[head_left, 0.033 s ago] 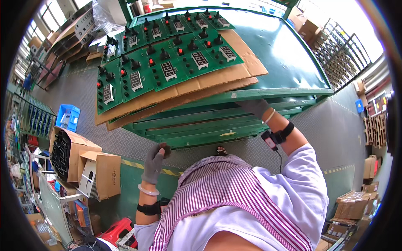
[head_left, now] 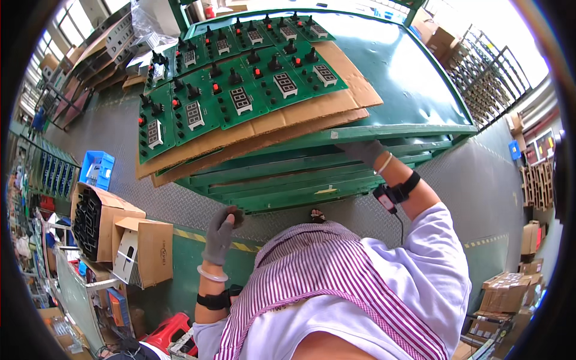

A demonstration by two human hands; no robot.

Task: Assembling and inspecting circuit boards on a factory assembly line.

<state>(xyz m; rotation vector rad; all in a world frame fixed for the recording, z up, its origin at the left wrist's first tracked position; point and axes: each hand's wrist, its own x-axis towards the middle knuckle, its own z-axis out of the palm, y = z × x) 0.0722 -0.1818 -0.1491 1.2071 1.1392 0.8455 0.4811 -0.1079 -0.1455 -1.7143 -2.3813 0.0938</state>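
Note:
My left hand [head_left: 219,236], in a grey glove, is apart from the cart at its near left, its fingers curled inward. A dark patch shows at those fingertips, and I cannot make out whether it is a held thing or the glove. My right hand [head_left: 363,152], gloved too, reaches in just under the front rail [head_left: 396,133] of a green metal cart; its fingertips are hidden there. On the cart's top [head_left: 399,66], cardboard sheets [head_left: 354,84] carry green circuit boards [head_left: 258,105] with digit displays, black knobs and red buttons. The cardboard overhangs the front left edge.
Left of me stand open cardboard boxes [head_left: 159,253], one with black parts, and a blue crate [head_left: 97,168] on the floor. A red plastic thing [head_left: 168,331] lies lower left. Racks [head_left: 489,72] stand far right; more cartons [head_left: 505,294] sit at the lower right.

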